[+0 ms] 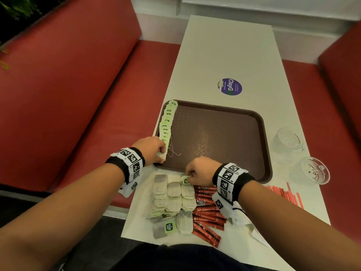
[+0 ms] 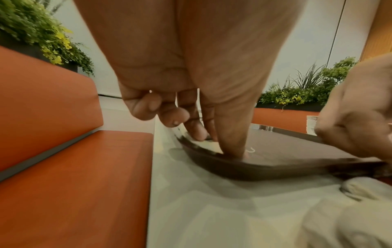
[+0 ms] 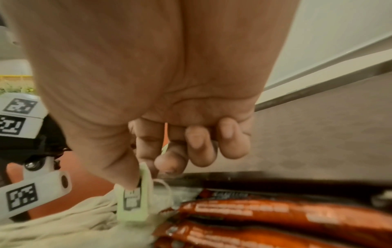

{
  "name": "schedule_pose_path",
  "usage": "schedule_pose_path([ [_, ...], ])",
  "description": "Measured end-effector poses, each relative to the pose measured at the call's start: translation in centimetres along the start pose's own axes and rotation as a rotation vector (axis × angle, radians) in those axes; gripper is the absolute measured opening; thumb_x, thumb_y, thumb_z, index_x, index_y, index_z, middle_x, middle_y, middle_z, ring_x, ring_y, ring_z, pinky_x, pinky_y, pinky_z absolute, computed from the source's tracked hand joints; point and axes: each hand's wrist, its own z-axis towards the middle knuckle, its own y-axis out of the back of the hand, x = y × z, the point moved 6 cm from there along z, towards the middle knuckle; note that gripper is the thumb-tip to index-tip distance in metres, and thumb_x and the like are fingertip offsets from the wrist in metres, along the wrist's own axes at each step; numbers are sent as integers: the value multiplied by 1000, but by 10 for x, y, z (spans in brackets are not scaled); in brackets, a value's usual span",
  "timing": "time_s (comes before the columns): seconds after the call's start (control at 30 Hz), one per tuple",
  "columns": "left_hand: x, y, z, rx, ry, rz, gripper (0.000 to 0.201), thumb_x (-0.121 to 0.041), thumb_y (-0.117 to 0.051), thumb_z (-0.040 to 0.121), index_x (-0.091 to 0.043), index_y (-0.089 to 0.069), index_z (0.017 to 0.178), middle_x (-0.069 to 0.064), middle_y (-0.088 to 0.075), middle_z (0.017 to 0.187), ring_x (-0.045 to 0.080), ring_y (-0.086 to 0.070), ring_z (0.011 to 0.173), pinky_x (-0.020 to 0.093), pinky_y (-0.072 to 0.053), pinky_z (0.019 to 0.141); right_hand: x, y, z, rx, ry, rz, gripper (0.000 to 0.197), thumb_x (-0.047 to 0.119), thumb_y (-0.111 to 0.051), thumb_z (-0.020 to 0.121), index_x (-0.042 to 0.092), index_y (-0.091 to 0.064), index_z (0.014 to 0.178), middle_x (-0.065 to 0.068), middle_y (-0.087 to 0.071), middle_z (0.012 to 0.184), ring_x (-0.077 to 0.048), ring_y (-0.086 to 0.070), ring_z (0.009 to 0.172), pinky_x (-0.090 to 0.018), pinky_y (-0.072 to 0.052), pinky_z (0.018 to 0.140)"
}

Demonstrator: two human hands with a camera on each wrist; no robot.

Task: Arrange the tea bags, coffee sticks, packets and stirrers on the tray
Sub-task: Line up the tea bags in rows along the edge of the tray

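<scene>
A brown, lattice-textured tray (image 1: 224, 132), green tea-bag tags (image 1: 167, 122), red coffee sticks (image 1: 207, 214) and a white desk (image 1: 230, 55) are shown.

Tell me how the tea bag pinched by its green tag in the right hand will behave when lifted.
The right hand pinches only the green tag, so the tea bag would likely dangle and swing on its thin string. It looks light and floppy, unlikely to slip. Loose strings nearby might snag.
</scene>
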Motion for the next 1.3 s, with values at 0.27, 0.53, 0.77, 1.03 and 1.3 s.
schedule_pose_path([
  [0.27, -25, 10, -33, -81, -203, -122, 19, -51, -67, 87, -34, -65, 96, -17, -59, 93, 5, -56, 88, 27, -46, 77, -4, 9, -5, -128, -37, 124, 25, 24, -60, 85, 19, -44, 66, -3, -53, 67, -18, -45, 60, -34, -43, 59],
  [0.53, -63, -34, -62, 230, -391, -36, 48, -64, -73, 73, -31, -66, 106, -15, -63, 102, 8, -58, 95, 29, -50, 82, -5, 10, -7, -211, -45, 226, 27, 24, -61, 77, 18, -40, 61, -11, -64, 71, -27, -59, 67, -37, -49, 60],
  [0.77, -65, -18, -60, 50, -408, -35, 19, -39, -60, 89, -28, -73, 96, -12, -71, 92, 4, -56, 76, 21, -41, 70, -3, 13, -11, -239, -17, 292, 30, 13, -61, 82, 21, -35, 70, 3, -43, 64, -16, -36, 57, -34, -35, 57],
  [1.03, -60, 29, -49, -174, -397, -184, 16, -40, -55, 98, -31, -68, 101, -13, -66, 80, 2, -53, 68, 22, -39, 63, 0, 22, -9, -297, 55, 311, 18, 29, -69, 90, 37, -55, 83, 15, -59, 77, -3, -56, 71, -25, -41, 67],
  [1.3, -44, 29, -34, -252, -225, -611, 21, -37, -78, 82, -28, -73, 100, -7, -65, 72, 16, -62, 69, 39, -56, 68, -12, 43, -4, -494, -2, 560, 9, 28, -70, 92, 19, -70, 95, 3, -70, 80, -13, -63, 69, -32, -51, 65],
])
